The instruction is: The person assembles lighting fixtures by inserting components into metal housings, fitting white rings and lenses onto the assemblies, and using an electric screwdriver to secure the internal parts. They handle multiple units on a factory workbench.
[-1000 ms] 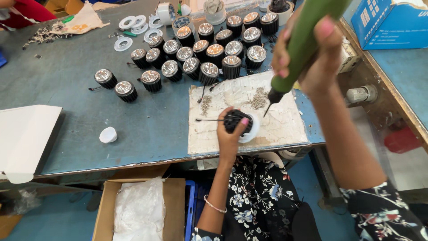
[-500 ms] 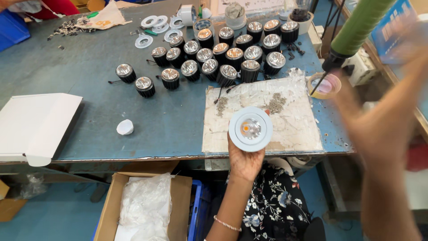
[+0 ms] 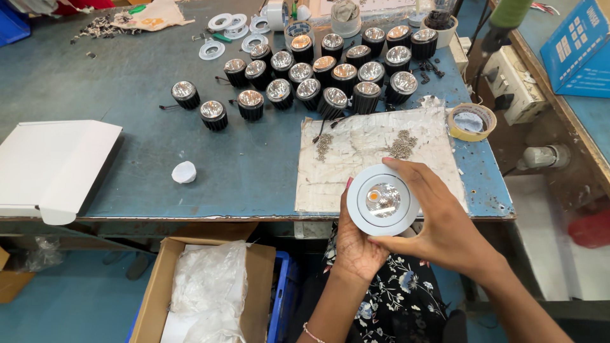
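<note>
Both hands hold a round downlight point(image 3: 382, 200) with a white rim and a shiny reflector, face up, just past the near edge of the blue table point(image 3: 127, 140). My left hand point(image 3: 353, 244) cups it from below. My right hand point(image 3: 438, 219) wraps its right side, fingers over the top rim. A green powered screwdriver point(image 3: 502, 22) hangs free at the upper right. Small piles of screws point(image 3: 401, 143) lie on a worn white sheet point(image 3: 375, 152) just beyond the lamp.
Several black lamp bodies point(image 3: 318, 73) stand in rows at the back, white rings point(image 3: 230, 25) behind them. A tape roll point(image 3: 471, 122) sits at the right, a white box point(image 3: 54, 166) at the left, a small white cap point(image 3: 184, 172) between. A carton with plastic bags point(image 3: 206, 292) stands below.
My right hand let go of the green screwdriver, which swung up and away, and came down onto the lamp. My left hand turned the lamp face up and drew it toward me.
</note>
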